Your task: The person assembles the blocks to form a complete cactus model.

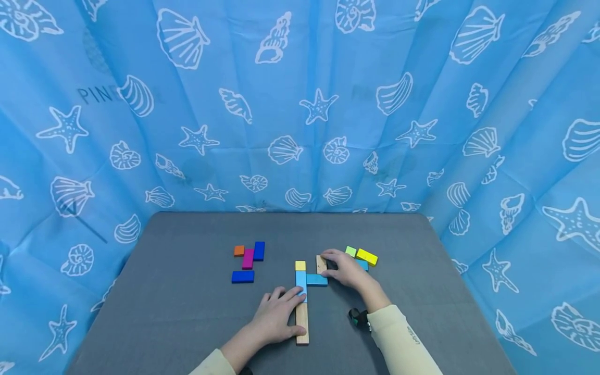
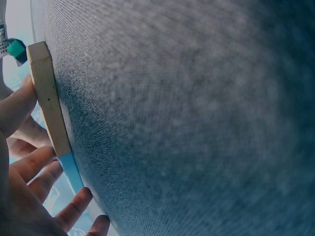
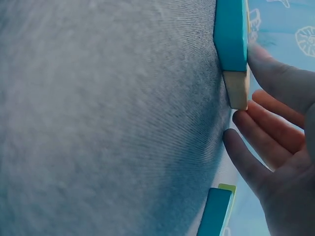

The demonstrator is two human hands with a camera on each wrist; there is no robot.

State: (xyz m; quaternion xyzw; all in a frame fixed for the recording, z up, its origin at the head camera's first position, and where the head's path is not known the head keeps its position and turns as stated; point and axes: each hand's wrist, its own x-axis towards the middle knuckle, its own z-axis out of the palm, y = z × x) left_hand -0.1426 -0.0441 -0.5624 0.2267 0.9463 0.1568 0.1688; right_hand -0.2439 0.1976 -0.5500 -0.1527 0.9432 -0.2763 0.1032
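Observation:
A straight column runs away from me: a bare wooden block (image 1: pixel 302 328), a light-blue block (image 1: pixel 301 278) and a pale yellow block (image 1: pixel 300 265) at its far end. My left hand (image 1: pixel 280 316) lies along its left side, fingers extended, with the thumb at the wooden block and fingertips by the light-blue one. A blue block (image 1: pixel 316 280) juts out rightward from the column. Beyond its right end stands a short wooden block (image 1: pixel 321 264), pinched by my right hand (image 1: pixel 347 270) between thumb and index finger; the other fingers spread beside it in the right wrist view.
Right of my right hand lie a lime-green block (image 1: pixel 350 251), a yellow block (image 1: pixel 367 257) and a blue block (image 1: pixel 361 265). On the left are an orange block (image 1: pixel 239 251), a magenta block (image 1: pixel 248 259) and dark-blue blocks (image 1: pixel 243 276). A shell-patterned curtain (image 1: pixel 300 120) surrounds the grey table (image 1: pixel 178 312).

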